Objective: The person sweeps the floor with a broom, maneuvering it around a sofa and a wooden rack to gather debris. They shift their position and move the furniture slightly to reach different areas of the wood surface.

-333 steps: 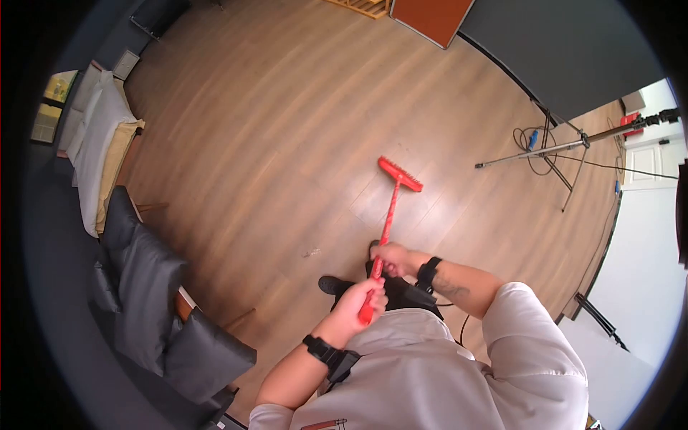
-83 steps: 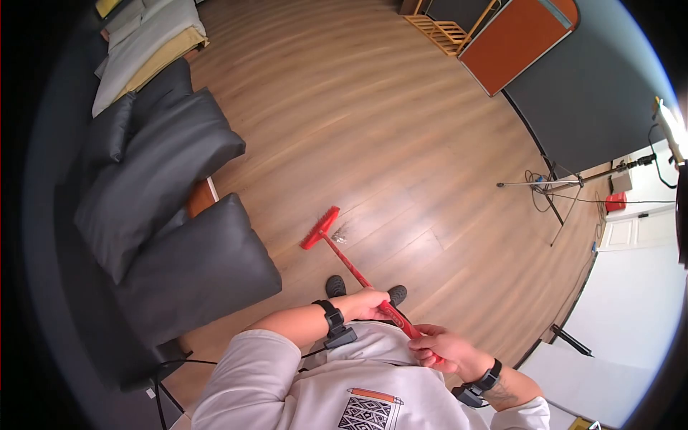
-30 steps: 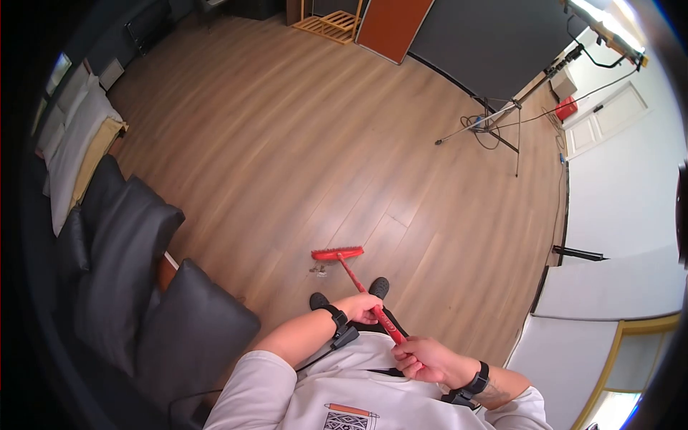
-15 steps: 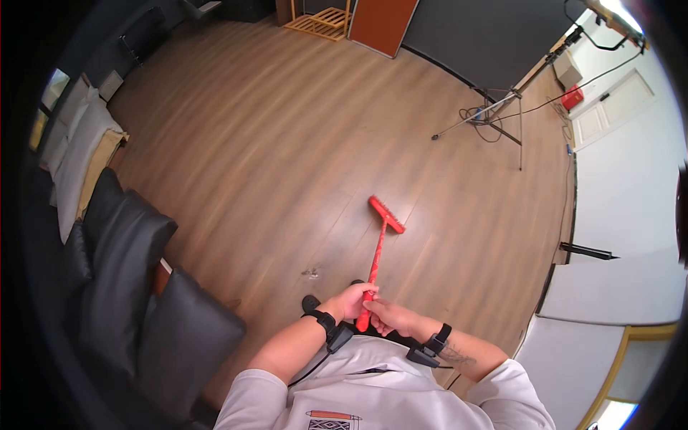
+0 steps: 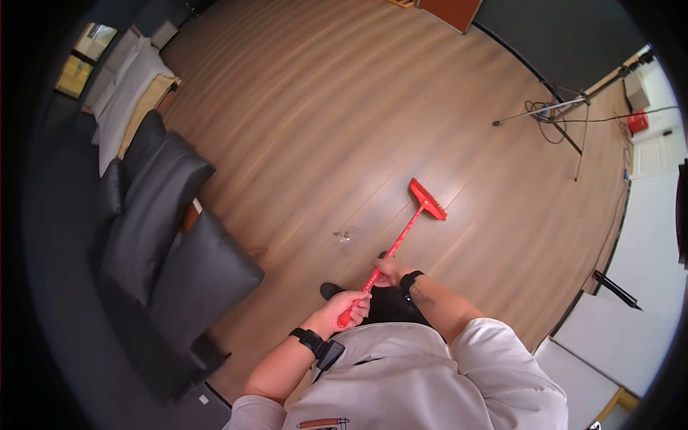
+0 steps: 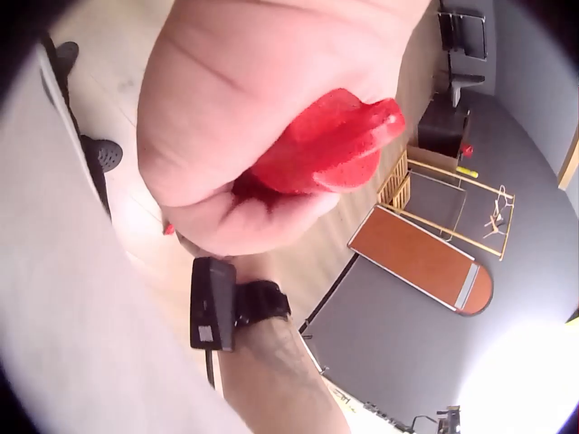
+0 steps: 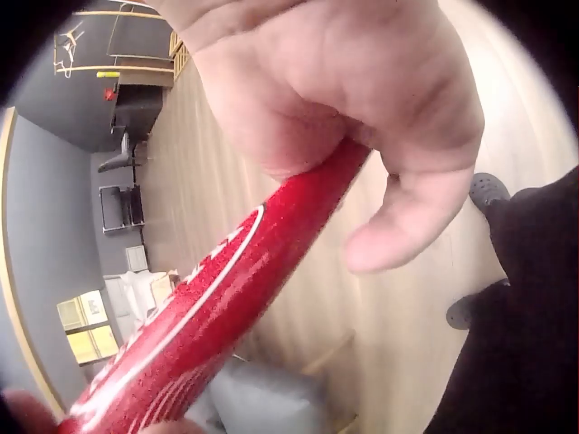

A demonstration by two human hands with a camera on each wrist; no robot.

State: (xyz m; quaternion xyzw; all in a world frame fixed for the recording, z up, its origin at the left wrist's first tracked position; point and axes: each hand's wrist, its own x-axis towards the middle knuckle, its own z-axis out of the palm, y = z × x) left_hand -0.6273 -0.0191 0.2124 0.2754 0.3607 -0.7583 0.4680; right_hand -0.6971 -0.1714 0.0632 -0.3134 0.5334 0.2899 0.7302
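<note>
A red broom [image 5: 405, 233] slants away from the body in the head view, its bristled head [image 5: 428, 200] at the floor ahead and to the right. My left hand [image 5: 347, 309] grips the top end of the handle; in the left wrist view the red end cap [image 6: 330, 149] pokes out of the curled fingers. Farther down the shaft, my right hand [image 5: 387, 271] holds it, and in the right wrist view the printed red handle [image 7: 217, 289] runs out from under the palm. A small heap of debris [image 5: 343, 236] lies on the floor left of the broom.
Dark cushions [image 5: 208, 276] on a sofa line the left side, with a bed [image 5: 132, 100] beyond. A tripod stand [image 5: 577, 104] with loose cable stands at the right. The wearer's shoe [image 5: 330, 290] is close to the debris.
The hands have swapped places: the left moved up to the handle's end, the right down the shaft. After passing from the debris's left side to its right, the broom head now points farther right.
</note>
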